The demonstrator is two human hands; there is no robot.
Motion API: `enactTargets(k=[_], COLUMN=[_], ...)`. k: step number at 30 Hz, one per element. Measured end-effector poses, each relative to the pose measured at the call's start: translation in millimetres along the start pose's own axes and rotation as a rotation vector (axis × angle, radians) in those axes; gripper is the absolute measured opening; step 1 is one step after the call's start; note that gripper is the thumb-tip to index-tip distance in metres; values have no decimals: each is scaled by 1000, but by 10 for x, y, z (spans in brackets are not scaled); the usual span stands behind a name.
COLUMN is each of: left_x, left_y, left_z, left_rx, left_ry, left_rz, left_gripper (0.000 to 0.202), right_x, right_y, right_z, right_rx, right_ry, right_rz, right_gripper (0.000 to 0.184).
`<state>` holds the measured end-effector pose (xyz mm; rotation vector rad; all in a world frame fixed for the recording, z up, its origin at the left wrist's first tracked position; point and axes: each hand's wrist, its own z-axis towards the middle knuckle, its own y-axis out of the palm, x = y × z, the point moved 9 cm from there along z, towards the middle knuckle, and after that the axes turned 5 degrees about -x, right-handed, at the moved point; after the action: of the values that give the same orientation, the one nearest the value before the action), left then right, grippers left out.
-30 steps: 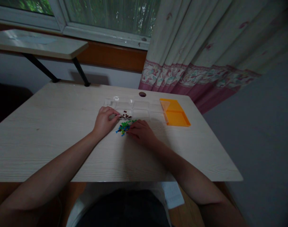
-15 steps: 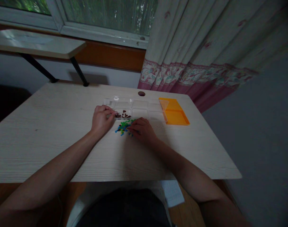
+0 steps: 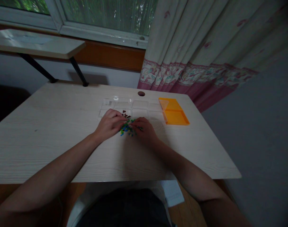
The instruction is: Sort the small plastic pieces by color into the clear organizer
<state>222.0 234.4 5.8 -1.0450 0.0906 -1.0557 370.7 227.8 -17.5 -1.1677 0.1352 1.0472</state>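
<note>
A small heap of tiny blue, green and yellow bricks (image 3: 126, 129) lies on the table just in front of a clear divided box (image 3: 140, 103). Small brown bricks (image 3: 125, 115) rest in one of the box's near compartments, partly covered by my left hand (image 3: 111, 125). That hand reaches over the compartment to the heap's left side, thumb and fingers bent with a gap between them. At the right side of the heap is my right hand (image 3: 145, 129), its fingertips drawn together among the bricks. Whatever those fingertips pinch is too small to make out.
An orange tray (image 3: 176, 117) lies at the right end of the clear box, partly under its edge. Behind the box is a round hole (image 3: 141, 93) in the tabletop. A raised shelf (image 3: 39, 44) on black legs stands at the back left; a curtain (image 3: 182, 47) hangs behind.
My left hand has moved right and nearer, from the brown bricks' compartment to the heap. My right hand has stayed by the heap, its fingers shifting slightly.
</note>
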Motion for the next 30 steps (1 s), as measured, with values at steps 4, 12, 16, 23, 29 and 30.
enactTargets(k=[4, 12, 16, 23, 29, 30], left_x=[176, 192, 169, 178, 159, 135], left_y=[77, 66, 79, 20, 11, 22], left_z=[-1, -12, -14, 2, 5, 5], left_rx=[-120, -99, -101, -63, -53, -61], left_ry=[84, 95, 94, 82, 102, 93], left_rz=[-24, 14, 12, -1, -50, -55], left_gripper=[25, 26, 24, 23, 23, 24], right_x=[58, -15, -39, -109, -121, -118], right_y=[-3, 7, 32, 11, -8, -7], right_z=[3, -1, 1, 5, 6, 7], right_rx=[-8, -17, -45, -34, -18, -21], right_ry=[74, 49, 40, -12, -18, -14], right_rz=[80, 151, 122, 95, 92, 91], right_gripper=[17, 21, 26, 24, 22, 21])
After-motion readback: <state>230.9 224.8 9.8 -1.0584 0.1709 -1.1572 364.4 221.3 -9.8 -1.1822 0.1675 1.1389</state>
